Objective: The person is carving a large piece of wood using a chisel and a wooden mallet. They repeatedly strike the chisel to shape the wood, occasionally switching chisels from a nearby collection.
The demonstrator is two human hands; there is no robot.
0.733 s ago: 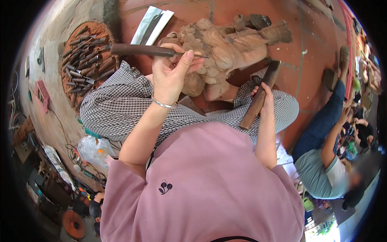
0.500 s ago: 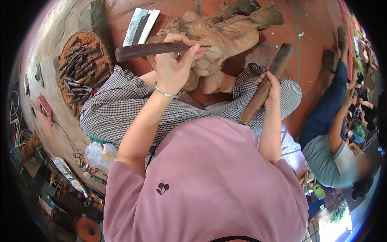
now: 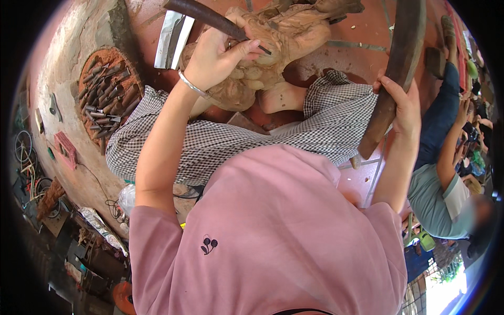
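My left hand is closed around a chisel with a dark wooden handle. Its thin blade points down to the right, over a carved wooden figure lying on the floor in front of me. Whether the tip touches the wood I cannot tell. Out to the right, my right hand grips a thick dark wooden mallet, raised and slanting up toward the top edge of the view. My bare foot rests against the near side of the carving.
At the left, a round tray of reddish sawdust holds several chisels. A dark strip on white paper lies beside the carving. A pink perforated basket and a clear plastic bag are farther left. Another person sits at the right.
My right hand has swung the mallet up and to the right, away from my knee. The chisel has gone from nearly level to tilted, its tip lower.
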